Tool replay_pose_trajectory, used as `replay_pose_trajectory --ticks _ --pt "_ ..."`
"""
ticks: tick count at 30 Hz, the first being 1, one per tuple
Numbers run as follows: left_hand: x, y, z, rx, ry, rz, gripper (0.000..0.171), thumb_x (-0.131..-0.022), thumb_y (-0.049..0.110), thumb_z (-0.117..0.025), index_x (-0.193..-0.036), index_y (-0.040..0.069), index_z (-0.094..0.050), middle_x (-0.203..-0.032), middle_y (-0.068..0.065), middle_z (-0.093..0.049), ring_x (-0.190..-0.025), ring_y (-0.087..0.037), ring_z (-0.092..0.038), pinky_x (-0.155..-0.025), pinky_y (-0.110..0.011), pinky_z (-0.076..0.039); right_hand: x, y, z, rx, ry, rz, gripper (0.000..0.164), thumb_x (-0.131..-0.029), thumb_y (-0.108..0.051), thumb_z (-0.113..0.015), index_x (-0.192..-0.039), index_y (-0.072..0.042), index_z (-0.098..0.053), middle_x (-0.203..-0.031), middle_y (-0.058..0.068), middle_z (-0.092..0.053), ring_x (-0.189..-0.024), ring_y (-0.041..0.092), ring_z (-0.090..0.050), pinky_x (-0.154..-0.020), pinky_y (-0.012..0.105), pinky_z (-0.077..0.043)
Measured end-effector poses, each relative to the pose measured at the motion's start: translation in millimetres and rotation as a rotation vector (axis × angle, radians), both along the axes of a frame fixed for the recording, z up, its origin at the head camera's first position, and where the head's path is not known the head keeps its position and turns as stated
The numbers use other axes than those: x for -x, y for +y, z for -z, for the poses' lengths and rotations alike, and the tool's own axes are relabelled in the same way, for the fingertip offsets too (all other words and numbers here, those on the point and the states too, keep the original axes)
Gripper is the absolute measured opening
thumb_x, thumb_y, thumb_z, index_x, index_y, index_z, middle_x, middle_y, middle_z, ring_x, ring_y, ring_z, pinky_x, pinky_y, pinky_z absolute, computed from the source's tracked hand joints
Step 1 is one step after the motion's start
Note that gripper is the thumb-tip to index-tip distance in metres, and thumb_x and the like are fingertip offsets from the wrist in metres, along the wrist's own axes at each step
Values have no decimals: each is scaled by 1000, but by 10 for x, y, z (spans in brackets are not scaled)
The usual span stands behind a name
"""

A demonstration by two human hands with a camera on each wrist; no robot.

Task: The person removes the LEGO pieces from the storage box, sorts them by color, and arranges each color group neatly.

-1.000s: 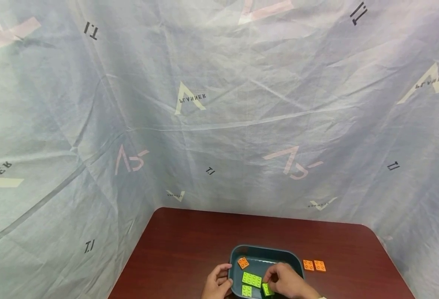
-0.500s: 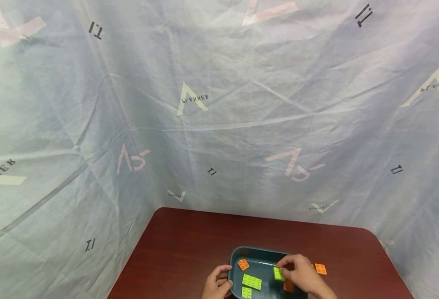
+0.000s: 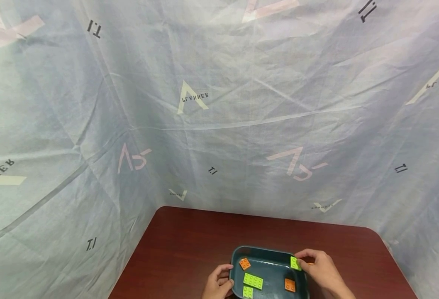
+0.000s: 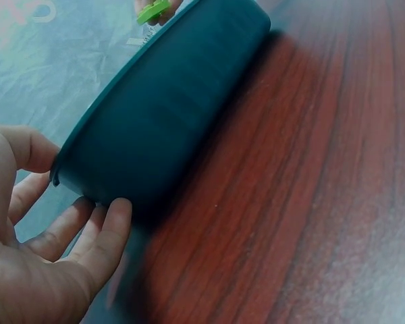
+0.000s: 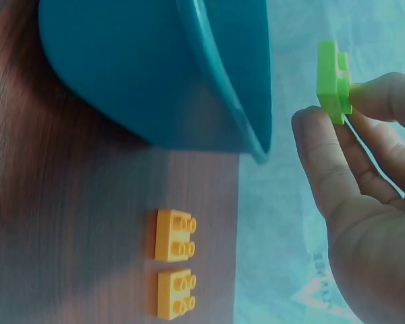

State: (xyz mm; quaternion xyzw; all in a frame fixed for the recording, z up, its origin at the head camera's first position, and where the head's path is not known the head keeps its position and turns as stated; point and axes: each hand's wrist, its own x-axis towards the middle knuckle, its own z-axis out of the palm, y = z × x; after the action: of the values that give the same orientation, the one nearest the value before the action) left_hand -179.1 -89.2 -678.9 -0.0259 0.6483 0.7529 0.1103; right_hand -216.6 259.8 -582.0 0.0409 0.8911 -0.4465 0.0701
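Observation:
My right hand (image 3: 322, 272) pinches a light green toy building brick (image 3: 294, 263) between thumb and fingers, raised above the right rim of a dark teal tray (image 3: 266, 252). In the right wrist view, the pinched brick stands apart from the tray wall. At the tray's left side, my left hand (image 3: 218, 283) grips the rim, its thumb over the edge and fingers against the outer wall. Inside the tray lie an orange brick (image 3: 245, 263) at far left, a longer green brick (image 3: 253, 281), a small green brick (image 3: 247, 292) and an orange brick (image 3: 290, 285) towards the right.
Two orange bricks, one nearer the tray (image 5: 174, 236) and one beyond it (image 5: 175, 294), sit on the reddish-brown table (image 3: 189, 241) right of the tray. The right hand mostly hides them in the head view. A pale printed sheet (image 3: 234, 104) hangs behind the table.
The right hand has lifted the green brick from the tray's lower middle and carried it right, to above the right rim. An orange brick that was hidden now shows in the tray. The left hand stays put.

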Motion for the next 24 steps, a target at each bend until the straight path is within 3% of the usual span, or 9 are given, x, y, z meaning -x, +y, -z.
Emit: replay_pose_trajectory --ticks 10,17,24 --pt "-6 -19 5 19 -29 -2 45 -88 3 -65 -132 6 -58 -112 -18 -65 -95 -27 -69 -70 -39 -59 -25 144 47 91 -49 93 14 -88 -11 -72 -101 -9 -75 -99 5 -73 -81 17 -67 -69 39 -59" --pt "-7 4 3 32 -22 -10 45 -87 3 -65 -131 5 -59 -112 -18 -64 -95 -26 -69 -70 -38 -59 -67 328 64 6 -56 93 19 -87 -19 -74 -103 -9 -75 -100 5 -73 -85 17 -67 -69 36 -56" --pt "-8 -6 -4 54 35 -5 44 -86 4 -64 -130 5 -59 -114 -21 -63 -98 -28 -68 -68 -36 -59 -117 429 190 -65 -96 83 20 -86 -23 -75 -101 -9 -75 -96 4 -73 -83 17 -66 -70 38 -55"
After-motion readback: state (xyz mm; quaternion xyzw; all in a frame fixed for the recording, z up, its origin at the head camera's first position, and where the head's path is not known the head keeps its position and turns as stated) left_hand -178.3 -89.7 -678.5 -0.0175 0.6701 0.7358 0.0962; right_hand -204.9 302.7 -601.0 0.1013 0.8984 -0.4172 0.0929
